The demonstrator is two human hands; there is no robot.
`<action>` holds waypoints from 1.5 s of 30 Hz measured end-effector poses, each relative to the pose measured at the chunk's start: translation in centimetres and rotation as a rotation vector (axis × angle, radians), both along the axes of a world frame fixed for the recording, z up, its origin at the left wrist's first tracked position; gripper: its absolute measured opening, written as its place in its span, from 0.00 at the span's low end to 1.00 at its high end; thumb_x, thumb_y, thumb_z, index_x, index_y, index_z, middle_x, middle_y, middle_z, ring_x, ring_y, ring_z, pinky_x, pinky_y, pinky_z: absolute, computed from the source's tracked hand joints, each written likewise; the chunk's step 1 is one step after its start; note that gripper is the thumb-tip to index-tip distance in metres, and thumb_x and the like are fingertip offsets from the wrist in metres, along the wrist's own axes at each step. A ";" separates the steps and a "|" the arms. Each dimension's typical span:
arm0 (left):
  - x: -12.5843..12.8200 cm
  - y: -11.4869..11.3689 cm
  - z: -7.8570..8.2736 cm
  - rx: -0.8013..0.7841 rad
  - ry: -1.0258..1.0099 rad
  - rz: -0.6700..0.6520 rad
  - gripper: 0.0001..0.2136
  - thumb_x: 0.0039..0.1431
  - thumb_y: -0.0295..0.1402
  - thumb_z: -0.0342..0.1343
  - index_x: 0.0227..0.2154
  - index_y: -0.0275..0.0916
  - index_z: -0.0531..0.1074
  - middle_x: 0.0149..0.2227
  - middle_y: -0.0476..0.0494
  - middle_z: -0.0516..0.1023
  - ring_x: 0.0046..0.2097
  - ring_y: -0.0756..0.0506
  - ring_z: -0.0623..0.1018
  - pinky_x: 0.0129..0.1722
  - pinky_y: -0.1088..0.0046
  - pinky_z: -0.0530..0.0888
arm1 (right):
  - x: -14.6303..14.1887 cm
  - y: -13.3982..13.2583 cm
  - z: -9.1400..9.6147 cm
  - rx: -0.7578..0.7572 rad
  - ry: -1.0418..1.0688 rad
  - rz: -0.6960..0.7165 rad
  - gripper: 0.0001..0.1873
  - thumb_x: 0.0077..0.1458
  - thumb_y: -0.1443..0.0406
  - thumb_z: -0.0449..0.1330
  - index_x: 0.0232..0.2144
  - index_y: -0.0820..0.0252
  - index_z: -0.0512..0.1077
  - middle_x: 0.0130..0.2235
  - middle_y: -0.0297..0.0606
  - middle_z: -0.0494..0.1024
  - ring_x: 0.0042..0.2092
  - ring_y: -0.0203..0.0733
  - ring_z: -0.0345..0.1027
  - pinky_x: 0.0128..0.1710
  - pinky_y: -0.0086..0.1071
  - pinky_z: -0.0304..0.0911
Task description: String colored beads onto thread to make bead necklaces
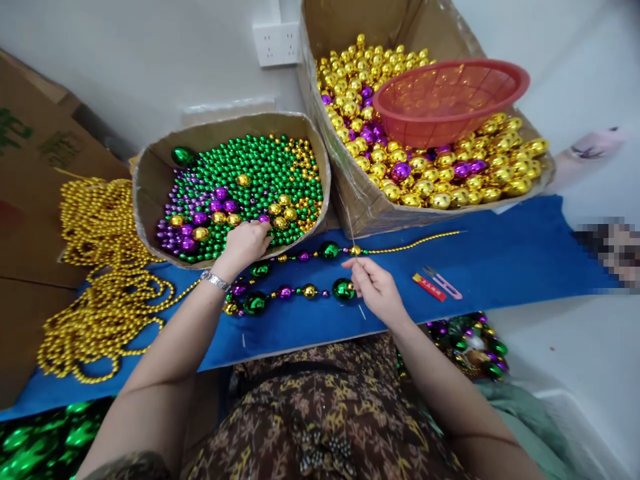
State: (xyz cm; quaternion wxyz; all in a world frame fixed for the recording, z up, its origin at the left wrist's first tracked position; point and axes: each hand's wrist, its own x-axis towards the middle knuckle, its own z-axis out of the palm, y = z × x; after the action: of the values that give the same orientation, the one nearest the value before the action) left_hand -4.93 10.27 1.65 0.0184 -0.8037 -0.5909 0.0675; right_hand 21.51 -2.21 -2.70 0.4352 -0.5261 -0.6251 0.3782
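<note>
My left hand reaches over the front rim of a cardboard box of small beads. Its fingers are curled down against the beads, with a purple bead right by the fingertips; whether they pinch one is hidden. My right hand is closed above the blue cloth, pinching a long thin needle that points up. Under its fingers lies a large green bead, at the end of a strung bead necklace that loops round in green, gold and purple.
A taller box holds gold and purple beads with a red plastic basket on top. Gold bead strands pile up at left. Pink thread snips and a small red packet lie on the blue cloth.
</note>
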 end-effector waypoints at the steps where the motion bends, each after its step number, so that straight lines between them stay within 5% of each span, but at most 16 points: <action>1: 0.0 0.0 0.0 -0.005 -0.007 0.004 0.15 0.62 0.37 0.48 0.47 0.39 0.73 0.44 0.35 0.78 0.46 0.36 0.77 0.38 0.66 0.73 | 0.1 0.0 0.3 -0.009 0.041 0.008 0.20 0.65 0.53 0.48 0.42 0.60 0.72 0.21 0.28 0.63 0.22 0.31 0.60 0.23 0.24 0.58; 11: -0.5 0.7 0.2 0.070 -0.021 0.023 0.14 0.63 0.37 0.46 0.46 0.38 0.71 0.43 0.37 0.78 0.44 0.35 0.78 0.36 0.64 0.72 | 1.2 -0.4 5.7 0.167 0.140 -0.043 0.14 0.65 0.57 0.51 0.42 0.57 0.73 0.20 0.27 0.62 0.21 0.30 0.57 0.23 0.25 0.56; 19: -0.4 3.6 -0.3 0.112 -0.076 0.106 0.18 0.62 0.36 0.51 0.51 0.32 0.65 0.48 0.31 0.72 0.47 0.35 0.76 0.40 0.64 0.72 | 0.3 -0.9 2.8 0.083 0.052 -0.014 0.16 0.66 0.57 0.49 0.46 0.58 0.71 0.20 0.27 0.62 0.22 0.31 0.59 0.23 0.25 0.59; 24: 0.0 5.0 -0.7 0.062 -0.163 0.118 0.16 0.59 0.32 0.53 0.50 0.38 0.68 0.47 0.34 0.71 0.46 0.35 0.76 0.42 0.61 0.72 | -0.9 -1.2 2.4 0.154 -0.124 0.045 0.15 0.66 0.61 0.47 0.45 0.60 0.70 0.28 0.34 0.74 0.28 0.33 0.69 0.28 0.25 0.66; 28: 0.2 3.3 -0.6 0.062 -0.733 0.160 0.14 0.55 0.33 0.58 0.44 0.37 0.69 0.41 0.38 0.74 0.42 0.40 0.77 0.41 0.63 0.74 | -1.3 -1.4 1.5 0.232 -0.164 0.088 0.14 0.66 0.63 0.46 0.45 0.59 0.70 0.35 0.37 0.78 0.28 0.32 0.72 0.28 0.25 0.69; 31: 0.8 0.1 -0.1 -0.201 -1.492 0.205 0.14 0.56 0.38 0.58 0.43 0.39 0.68 0.37 0.44 0.75 0.35 0.46 0.78 0.36 0.68 0.76 | -1.5 -1.4 0.7 0.303 -0.221 0.066 0.13 0.66 0.64 0.48 0.45 0.58 0.70 0.39 0.38 0.80 0.31 0.34 0.75 0.33 0.27 0.72; 34: 1.6 -3.0 0.4 -0.491 -1.976 0.249 0.13 0.55 0.35 0.59 0.43 0.40 0.70 0.35 0.47 0.77 0.34 0.49 0.80 0.36 0.72 0.78 | -1.8 -1.3 0.2 0.382 -0.297 0.045 0.12 0.65 0.66 0.49 0.44 0.58 0.71 0.41 0.38 0.81 0.39 0.38 0.77 0.41 0.30 0.72; 40: 2.6 -5.3 0.7 -0.711 -2.265 0.544 0.10 0.64 0.32 0.49 0.38 0.32 0.73 0.34 0.40 0.80 0.31 0.50 0.80 0.33 0.76 0.79 | -2.0 -1.5 0.1 0.415 -0.350 0.028 0.12 0.64 0.68 0.50 0.44 0.58 0.72 0.41 0.38 0.81 0.41 0.39 0.77 0.43 0.30 0.72; 45: 3.2 -5.8 0.6 -0.765 -2.293 0.569 0.17 0.68 0.37 0.41 0.47 0.34 0.71 0.33 0.39 0.79 0.32 0.49 0.81 0.32 0.76 0.79 | -1.9 -1.7 -0.1 0.425 -0.369 0.028 0.12 0.65 0.68 0.50 0.43 0.58 0.72 0.41 0.38 0.82 0.41 0.38 0.77 0.42 0.30 0.72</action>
State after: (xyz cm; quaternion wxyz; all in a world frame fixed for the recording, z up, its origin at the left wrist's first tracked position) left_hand -1.70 4.48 2.20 -0.7593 -0.1961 -0.3617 -0.5042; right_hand 19.59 -3.89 -2.79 0.4092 -0.4745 -0.7662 0.1424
